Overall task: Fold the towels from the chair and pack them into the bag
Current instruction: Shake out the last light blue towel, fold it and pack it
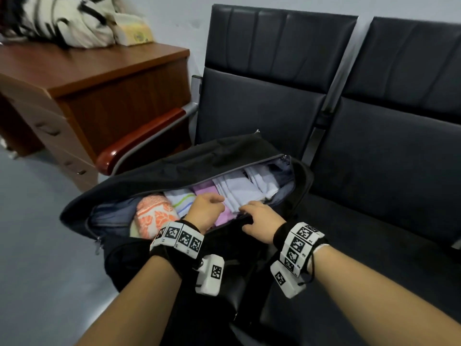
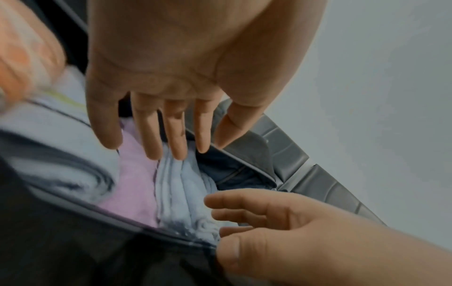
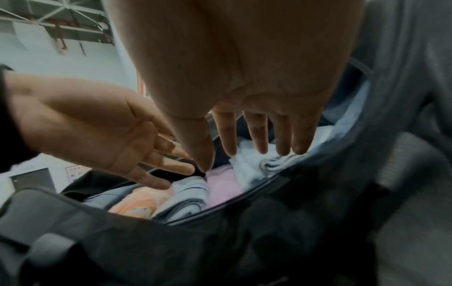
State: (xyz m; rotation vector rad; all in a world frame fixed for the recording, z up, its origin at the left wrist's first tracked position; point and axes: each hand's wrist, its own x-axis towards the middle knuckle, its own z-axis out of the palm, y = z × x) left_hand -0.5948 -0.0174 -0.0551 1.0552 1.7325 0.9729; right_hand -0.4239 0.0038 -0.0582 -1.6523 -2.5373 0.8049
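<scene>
The black chair [image 1: 274, 96] fills the upper right; the open bag [image 1: 154, 176] sits lower centre, folded towels [image 1: 239, 188] packed inside. Left hand [image 1: 207, 208] and right hand [image 1: 262, 221] hover just above them, fingers straight, apparently empty

Bare forearms w/ black wristbands [image 1: 280, 233], white marker-tagged blocks [image 1: 180, 238] on both.

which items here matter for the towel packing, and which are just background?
Job:
- bag, open on the chair
- orange towel
- striped towel
- pink towel
- white towels
- left hand and right hand, both open above the towels

Background:
- desk
- tissue box
- striped bag on the desk
</scene>
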